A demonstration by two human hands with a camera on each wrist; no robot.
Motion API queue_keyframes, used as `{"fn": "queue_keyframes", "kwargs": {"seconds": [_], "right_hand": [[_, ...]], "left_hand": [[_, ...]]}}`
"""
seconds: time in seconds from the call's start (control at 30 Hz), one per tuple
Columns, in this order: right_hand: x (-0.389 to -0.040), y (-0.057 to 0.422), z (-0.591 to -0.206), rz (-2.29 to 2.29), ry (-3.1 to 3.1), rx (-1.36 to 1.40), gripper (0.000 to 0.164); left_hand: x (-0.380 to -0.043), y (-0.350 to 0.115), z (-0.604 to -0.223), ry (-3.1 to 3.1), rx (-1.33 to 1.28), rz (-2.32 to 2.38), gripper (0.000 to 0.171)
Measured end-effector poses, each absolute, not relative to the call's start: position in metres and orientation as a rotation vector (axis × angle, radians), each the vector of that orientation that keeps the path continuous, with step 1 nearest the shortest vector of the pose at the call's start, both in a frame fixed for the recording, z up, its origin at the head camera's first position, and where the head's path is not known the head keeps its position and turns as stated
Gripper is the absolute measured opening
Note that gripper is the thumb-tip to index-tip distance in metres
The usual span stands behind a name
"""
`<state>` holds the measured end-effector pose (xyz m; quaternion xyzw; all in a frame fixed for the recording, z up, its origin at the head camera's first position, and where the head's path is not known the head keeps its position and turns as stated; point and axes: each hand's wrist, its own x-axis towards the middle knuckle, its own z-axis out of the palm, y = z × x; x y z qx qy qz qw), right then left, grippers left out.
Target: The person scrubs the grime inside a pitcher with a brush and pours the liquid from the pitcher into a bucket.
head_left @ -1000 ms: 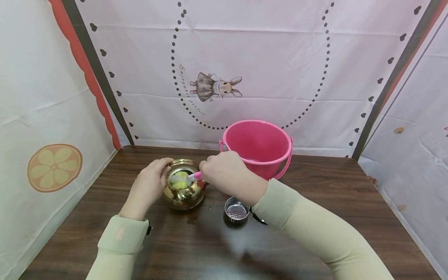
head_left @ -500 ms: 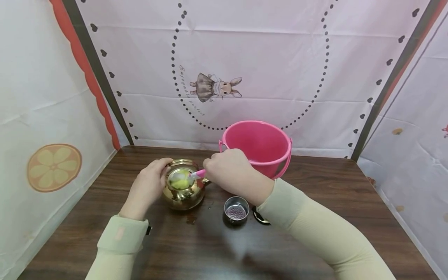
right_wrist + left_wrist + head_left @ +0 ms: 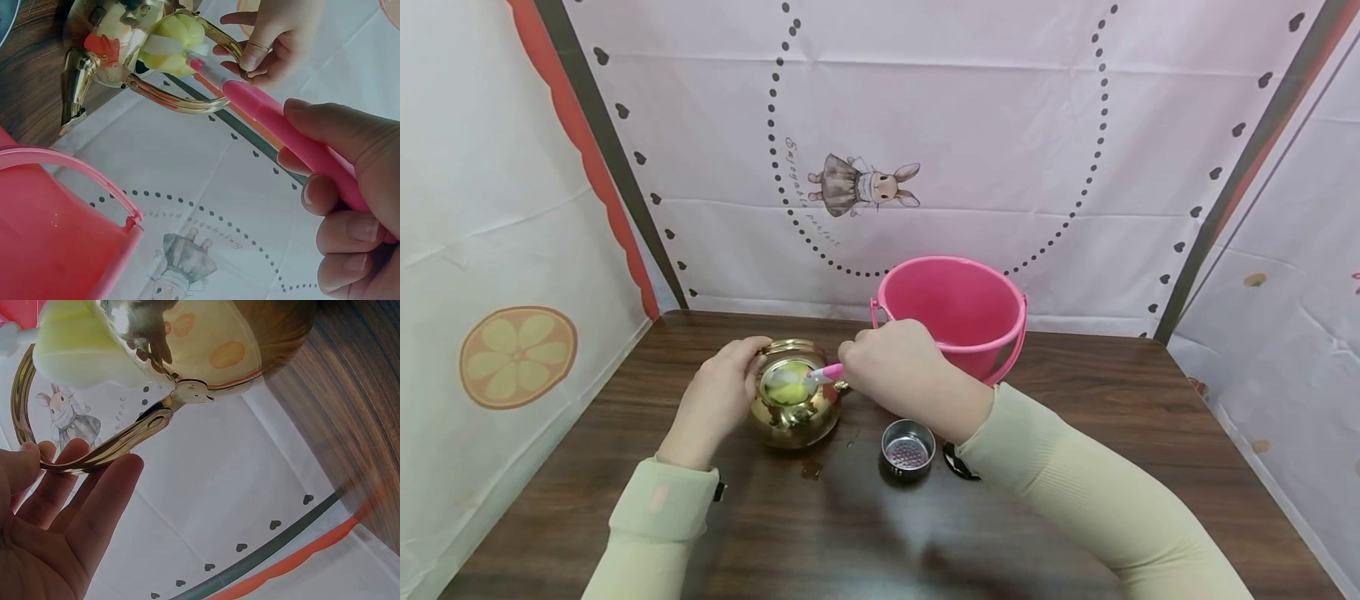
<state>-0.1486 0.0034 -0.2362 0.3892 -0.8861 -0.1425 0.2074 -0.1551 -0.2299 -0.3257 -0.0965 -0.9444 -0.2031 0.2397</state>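
Note:
A gold teapot (image 3: 793,429) stands on the table, its round mouth uncovered. My left hand (image 3: 718,400) is at its far left side; in the left wrist view the thumb and fingers pinch the gold handle (image 3: 103,456). My right hand (image 3: 906,358) grips the pink handle (image 3: 275,125) of a sponge brush, fingers curled round it. The brush's yellow-green sponge head (image 3: 175,47) sits at the teapot's mouth; how deep it reaches is hard to tell. The teapot's spout (image 3: 75,90) points toward the bucket's side.
A pink bucket (image 3: 970,360) with a hanging handle stands behind my right hand. A small metal strainer cup (image 3: 907,452) sits right of the teapot. Beside it lies a dark shiny piece (image 3: 958,463), partly under my right sleeve. Water drops (image 3: 811,471) spot the wooden table.
My right hand has shifted slightly right with the brush, and the sponge has turned or moved a little in the teapot's mouth. My left hand stays in place on the handle.

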Motion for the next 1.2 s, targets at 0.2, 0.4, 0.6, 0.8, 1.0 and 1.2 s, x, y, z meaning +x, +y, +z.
{"fn": "queue_keyframes", "kwargs": {"seconds": [0.2, 0.4, 0.6, 0.8, 1.0, 1.2], "right_hand": [[-0.146, 0.007, -0.237, -0.39, -2.46, 1.079, 0.013], [-0.144, 0.01, -0.238, -0.366, -2.446, 1.066, 0.017], [-0.143, 0.015, -0.239, -0.313, -2.423, 1.07, 0.025], [-0.139, 0.021, -0.243, -0.242, -2.432, 1.038, 0.029], [-0.137, 0.027, -0.254, -0.149, -2.316, 1.009, 0.026], [-0.133, 0.032, -0.265, -0.103, -2.175, 0.968, 0.023]], "left_hand": [[-0.155, -0.23, -0.327, -2.591, -0.261, -0.554, 0.023], [-0.155, -0.231, -0.326, -2.597, -0.259, -0.562, 0.023], [-0.155, -0.23, -0.326, -2.601, -0.255, -0.569, 0.023], [-0.154, -0.231, -0.326, -2.593, -0.255, -0.569, 0.023], [-0.154, -0.231, -0.325, -2.589, -0.254, -0.575, 0.023], [-0.152, -0.23, -0.323, -2.587, -0.253, -0.593, 0.024]]}}
